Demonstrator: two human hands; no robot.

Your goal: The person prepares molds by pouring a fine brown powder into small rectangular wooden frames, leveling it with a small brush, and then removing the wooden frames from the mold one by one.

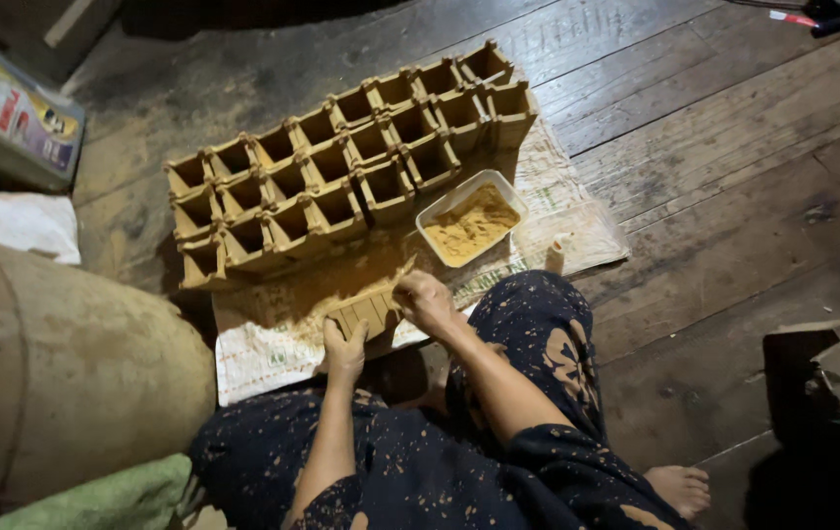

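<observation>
1. Head view: I see the left hand (pixel 344 345) and right hand (pixel 427 301) working a small ribbed wooden mould (pixel 366 312), which lies on a woven mat (pixel 263 348) on the plank floor (pixel 734 196), just in front of the person's knees.
2. Left grip: fingers folded over the mould's near edge, holding it. Right grip: curled down onto its far end; I cannot tell whether it clamps the mould or only presses on it.
3. Risk, as I judge it: the mat is dusted with loose ochre powder, so the mould could slide under uneven pressure and spill its fill.
4. The white rectangular tub (pixel 470 220) of the same powder sits close beside the right hand; a careless elbow or wrist could tip it.
5. Behind stands a long wooden rack (pixel 341 162) of square open cells, three rows, rough and powder-stained.
6. The floor boards are dark, worn and grooved; a bulging sack (pixel 67 363) looks coarse.
</observation>
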